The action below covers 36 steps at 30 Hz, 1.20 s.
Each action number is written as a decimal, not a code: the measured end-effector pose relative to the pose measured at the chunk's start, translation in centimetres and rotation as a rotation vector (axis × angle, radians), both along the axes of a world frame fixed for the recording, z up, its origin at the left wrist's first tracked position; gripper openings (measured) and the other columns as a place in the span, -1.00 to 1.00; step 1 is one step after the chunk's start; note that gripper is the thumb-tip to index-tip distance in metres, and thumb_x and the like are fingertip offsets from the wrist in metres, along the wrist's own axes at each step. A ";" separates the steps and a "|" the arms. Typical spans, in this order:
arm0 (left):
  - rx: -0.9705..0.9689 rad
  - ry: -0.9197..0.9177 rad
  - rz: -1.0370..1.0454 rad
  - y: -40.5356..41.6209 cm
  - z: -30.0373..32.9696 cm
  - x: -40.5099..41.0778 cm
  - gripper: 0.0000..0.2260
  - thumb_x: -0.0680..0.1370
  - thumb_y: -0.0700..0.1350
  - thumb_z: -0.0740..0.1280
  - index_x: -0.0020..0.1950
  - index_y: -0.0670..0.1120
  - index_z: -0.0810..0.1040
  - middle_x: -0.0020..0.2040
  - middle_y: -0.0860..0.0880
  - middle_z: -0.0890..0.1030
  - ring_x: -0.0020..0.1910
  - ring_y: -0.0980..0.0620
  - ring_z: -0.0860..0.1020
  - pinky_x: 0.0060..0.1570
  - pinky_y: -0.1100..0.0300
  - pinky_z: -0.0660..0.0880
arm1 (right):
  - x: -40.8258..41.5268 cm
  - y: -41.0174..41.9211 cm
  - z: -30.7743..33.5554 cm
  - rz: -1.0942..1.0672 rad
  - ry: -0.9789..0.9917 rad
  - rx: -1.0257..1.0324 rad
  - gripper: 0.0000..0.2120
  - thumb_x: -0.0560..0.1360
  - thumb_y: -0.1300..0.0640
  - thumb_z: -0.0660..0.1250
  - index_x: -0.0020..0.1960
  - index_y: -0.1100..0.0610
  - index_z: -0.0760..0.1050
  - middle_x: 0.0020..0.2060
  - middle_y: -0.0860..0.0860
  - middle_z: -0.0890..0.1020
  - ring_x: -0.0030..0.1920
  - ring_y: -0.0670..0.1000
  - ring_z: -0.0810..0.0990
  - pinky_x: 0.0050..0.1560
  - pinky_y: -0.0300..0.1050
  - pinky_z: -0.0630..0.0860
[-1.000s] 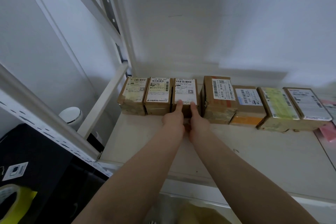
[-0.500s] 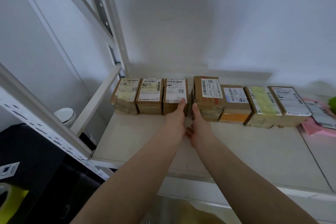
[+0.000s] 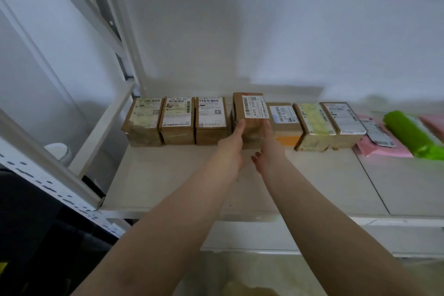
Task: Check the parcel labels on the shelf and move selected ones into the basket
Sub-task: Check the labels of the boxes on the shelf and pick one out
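Note:
A row of brown cardboard parcels with white labels stands along the back of the white shelf (image 3: 182, 182). Both hands are on the taller fourth parcel (image 3: 251, 108), whose label faces up. My left hand (image 3: 232, 144) grips its left front edge with the thumb up on the box. At its right front edge my right hand (image 3: 267, 149) does the same, with fingers curled low in front. The parcel sits in line with the others. A translucent basket (image 3: 216, 253) shows at the bottom edge, below the shelf.
Three labelled parcels (image 3: 177, 120) stand left of the held one and three more (image 3: 314, 125) to its right. Pink mailers (image 3: 384, 149) and a green packet (image 3: 410, 134) lie at the far right. White shelf uprights (image 3: 113, 21) rise at the left.
Both hands have moved right, from the third parcel to the taller fourth one, and now grip its front edges. The view has shifted right, showing the green packet.

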<state>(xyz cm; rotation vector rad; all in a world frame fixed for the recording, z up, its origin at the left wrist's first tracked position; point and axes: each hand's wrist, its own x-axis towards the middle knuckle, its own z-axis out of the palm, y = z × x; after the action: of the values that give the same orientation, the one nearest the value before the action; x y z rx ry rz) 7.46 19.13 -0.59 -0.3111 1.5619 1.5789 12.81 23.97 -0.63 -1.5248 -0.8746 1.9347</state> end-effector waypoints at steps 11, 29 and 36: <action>0.088 -0.093 0.187 4.6 -0.6 0.2 -0.24 0.31 0.31 0.47 0.36 -0.09 0.45 0.25 -0.10 0.57 0.15 -0.15 0.56 -0.17 0.03 0.55 | -0.7 2.6 -1.0 -0.038 -0.044 0.106 -0.44 0.44 -0.14 0.47 0.33 0.12 0.48 0.08 0.02 0.65 0.05 0.10 0.65 -0.12 -0.08 0.60; 0.241 -0.032 0.334 3.6 -3.6 1.4 -0.52 0.42 -0.04 0.52 0.29 -0.10 0.52 0.01 -0.11 0.69 -0.07 -0.09 0.67 -0.22 0.11 0.59 | 1.8 2.6 -3.2 0.071 0.203 -0.055 -0.58 0.48 0.07 0.47 0.26 0.21 0.49 0.08 0.15 0.67 0.03 0.12 0.67 0.01 0.00 0.63; 0.260 0.058 0.271 0.7 -2.9 3.3 -0.68 0.51 -0.17 0.42 0.24 -0.23 0.55 0.06 -0.16 0.66 0.00 -0.04 0.63 0.07 0.09 0.58 | 4.6 2.0 -2.3 0.128 0.134 0.119 -0.44 0.41 0.01 0.53 0.24 0.16 0.34 0.01 0.01 0.55 -0.03 -0.08 0.52 0.05 -0.09 0.48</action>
<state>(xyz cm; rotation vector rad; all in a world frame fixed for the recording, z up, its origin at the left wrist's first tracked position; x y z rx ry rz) 10.75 19.85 -3.48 -0.3453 1.3790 1.9937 17.37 25.95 -2.95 -1.2830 -1.0297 2.0103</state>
